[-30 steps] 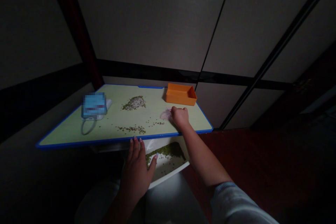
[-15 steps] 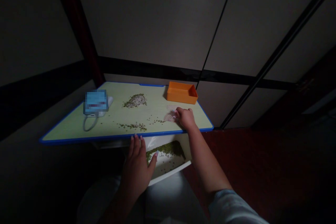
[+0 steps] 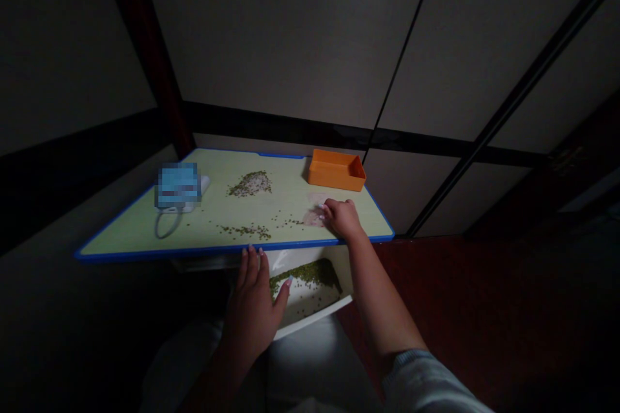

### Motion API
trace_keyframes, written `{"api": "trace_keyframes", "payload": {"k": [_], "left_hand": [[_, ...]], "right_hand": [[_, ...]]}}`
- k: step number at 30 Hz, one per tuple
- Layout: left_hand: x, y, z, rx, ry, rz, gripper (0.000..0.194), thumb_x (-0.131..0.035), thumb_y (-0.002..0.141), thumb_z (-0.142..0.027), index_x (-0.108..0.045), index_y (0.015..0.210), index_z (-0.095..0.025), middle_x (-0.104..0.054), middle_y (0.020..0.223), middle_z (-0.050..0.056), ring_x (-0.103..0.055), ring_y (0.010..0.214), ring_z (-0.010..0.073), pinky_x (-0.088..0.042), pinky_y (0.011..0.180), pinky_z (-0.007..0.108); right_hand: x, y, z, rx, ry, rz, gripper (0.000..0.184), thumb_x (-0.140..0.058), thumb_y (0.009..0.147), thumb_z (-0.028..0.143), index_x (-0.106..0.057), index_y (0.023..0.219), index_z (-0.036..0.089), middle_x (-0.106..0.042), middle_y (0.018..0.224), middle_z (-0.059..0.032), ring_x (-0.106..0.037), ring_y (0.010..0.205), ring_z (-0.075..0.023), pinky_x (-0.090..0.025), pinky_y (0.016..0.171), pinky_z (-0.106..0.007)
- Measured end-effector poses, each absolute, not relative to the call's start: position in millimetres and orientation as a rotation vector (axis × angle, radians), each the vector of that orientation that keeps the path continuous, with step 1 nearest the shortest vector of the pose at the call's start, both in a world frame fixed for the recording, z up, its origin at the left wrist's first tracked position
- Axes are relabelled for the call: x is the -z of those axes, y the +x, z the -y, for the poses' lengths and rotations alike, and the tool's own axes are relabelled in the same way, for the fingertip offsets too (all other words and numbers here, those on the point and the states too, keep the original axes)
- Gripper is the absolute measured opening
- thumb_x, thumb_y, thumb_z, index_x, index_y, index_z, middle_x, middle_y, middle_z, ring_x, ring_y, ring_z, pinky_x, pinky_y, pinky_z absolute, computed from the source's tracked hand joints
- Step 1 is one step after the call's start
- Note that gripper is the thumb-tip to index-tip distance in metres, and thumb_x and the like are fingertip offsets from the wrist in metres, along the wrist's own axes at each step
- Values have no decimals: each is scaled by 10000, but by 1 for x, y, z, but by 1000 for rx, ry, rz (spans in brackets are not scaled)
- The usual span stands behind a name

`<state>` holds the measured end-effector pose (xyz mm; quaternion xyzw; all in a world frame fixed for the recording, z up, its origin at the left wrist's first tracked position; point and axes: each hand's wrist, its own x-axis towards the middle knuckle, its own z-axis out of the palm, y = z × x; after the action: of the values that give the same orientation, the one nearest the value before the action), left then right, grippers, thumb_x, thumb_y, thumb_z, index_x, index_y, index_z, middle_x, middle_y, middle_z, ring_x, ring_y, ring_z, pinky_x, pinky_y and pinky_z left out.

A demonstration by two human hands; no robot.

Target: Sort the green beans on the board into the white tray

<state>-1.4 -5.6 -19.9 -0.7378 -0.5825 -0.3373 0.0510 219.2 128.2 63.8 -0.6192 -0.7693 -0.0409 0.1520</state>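
Hands: I read the left hand (image 3: pixel 252 313) as open, fingers spread, its fingertips at the desk's (image 3: pixel 145 232) front blue edge and its thumb over a white tray (image 3: pixel 310 306); the right hand (image 3: pixel 343 219) is curled on the desk, but I cannot tell whether it is pinching anything
Right fingertips (image 3: pixel 325 208): on or just beside a clear plastic film (image 3: pixel 314 216), near the desk's right side
Tray: just below the desk's front edge, between my two hands, holding a heap of green mung beans (image 3: pixel 305 276)
Desk: a pale green top with a blue rim
Loose beans: one patch (image 3: pixel 249 184) towards the back, a thin line (image 3: pixel 243 231) near the front edge, a few strays (image 3: pixel 290 222) by the film
Orange box (image 3: pixel 336 170): back right corner of the desk, well apart from both hands
Blurred blue object (image 3: pixel 177 185): left side of the desk, a thin cord loop (image 3: pixel 165 226) beside it, detail too blurred to tell
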Motion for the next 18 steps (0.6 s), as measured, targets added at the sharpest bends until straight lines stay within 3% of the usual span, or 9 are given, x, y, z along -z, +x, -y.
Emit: {"api": "trace_keyframes", "payload": {"k": [6, 18], "left_hand": [[21, -1, 6, 1043, -2250, 1787, 748, -422, 867, -490, -279, 1414, -1, -253, 1494, 286, -160, 1420, 360, -327, 1081, 528], [22, -1, 5, 1061, -2242, 1780, 721, -443, 864, -467, -279, 1418, -35, -252, 1504, 263, -156, 1423, 347, -332, 1080, 529]], "right_hand": [[-63, 214, -131, 186, -1873, 2160, 308, -361, 967, 346, -632, 928, 206, -711, 834, -79, -596, 758, -178, -239, 758, -298], [-63, 217, -126, 46, -1706, 2174, 319, -362, 969, 336, -629, 854, 204, -694, 787, -38, -560, 699, -148, -262, 730, -251]]}}
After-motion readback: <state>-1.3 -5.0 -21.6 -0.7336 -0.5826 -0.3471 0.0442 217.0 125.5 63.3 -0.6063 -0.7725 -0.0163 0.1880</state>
